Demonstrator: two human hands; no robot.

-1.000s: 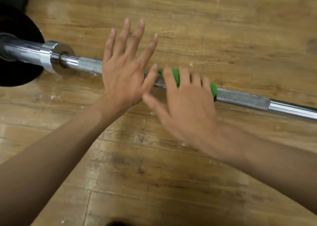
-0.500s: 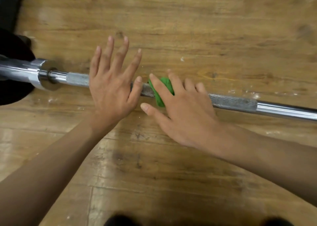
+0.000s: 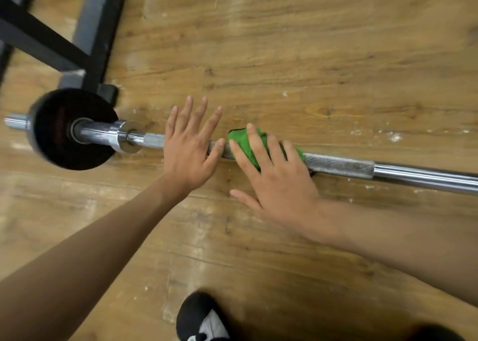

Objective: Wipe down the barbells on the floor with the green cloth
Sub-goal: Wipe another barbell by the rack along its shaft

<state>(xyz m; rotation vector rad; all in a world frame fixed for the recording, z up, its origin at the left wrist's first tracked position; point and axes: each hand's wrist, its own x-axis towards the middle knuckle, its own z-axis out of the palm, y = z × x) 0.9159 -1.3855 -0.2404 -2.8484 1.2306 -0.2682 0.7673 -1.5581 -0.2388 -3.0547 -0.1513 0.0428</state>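
Pressed the cloth (image 3: pixel 244 144) down onto the bar (image 3: pixel 336 163) with the right hand (image 3: pixel 279 182), palm down, fingers straight and a little spread, none curled round the shaft. Held the thumb out on the near side, apart from the bar, over the floor (image 3: pixel 310 56).

Laid the left hand (image 3: pixel 186 151) flat across the bar just left of the cloth, fingers straight and fanned wide, pointing away. Set its thumb tip against the shaft, just beside the cloth's left edge.

Had the cloth, green with a dark hem, draped over the knurled part of the shaft and bunched under the right fingers.

Found the bar lying on the wooden floor, running from left to lower right: knurled just right of the cloth, then smooth chrome out to the frame edge. Saw, left of the left hand, a short knurled stretch, a chrome collar (image 3: pixel 121 136), then a sleeve carrying one black plate (image 3: pixel 57 131) that stood on edge.

Made out, beyond the plate at upper left, the black metal legs of a rack (image 3: pixel 88 30), blurred. Caught a black shoe (image 3: pixel 199 317) with a white patch at the bottom edge, on the near side of the bar.
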